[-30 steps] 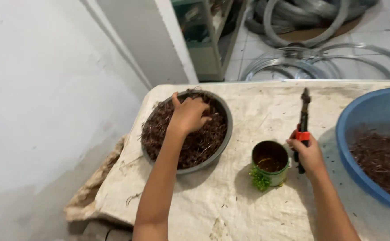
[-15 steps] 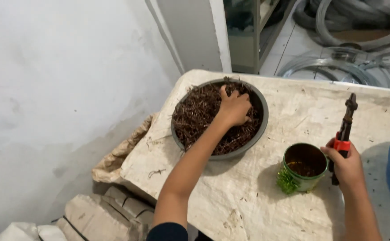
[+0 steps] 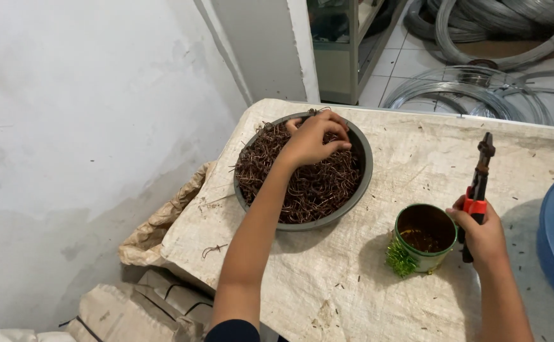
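Nothing much has shifted: left hand [image 3: 312, 140] still digs among the brown wire hooks [image 3: 302, 183], fingers curled on some, in the grey bowl [image 3: 364, 158]. Right hand [image 3: 483, 234] stays clenched around upright pliers [image 3: 477, 190] beside the green tin [image 3: 424, 239].

The scene is evenly and softly lit by diffuse light, bright without harshness. Soft shadows are cast toward the lower left beside the green tin [image 3: 424, 237] and under the left forearm on the table [image 3: 416, 145]. No glare is seen. Focus is kept sharp throughout, and slight wide-angle bending is noticed at the edges of the frame.
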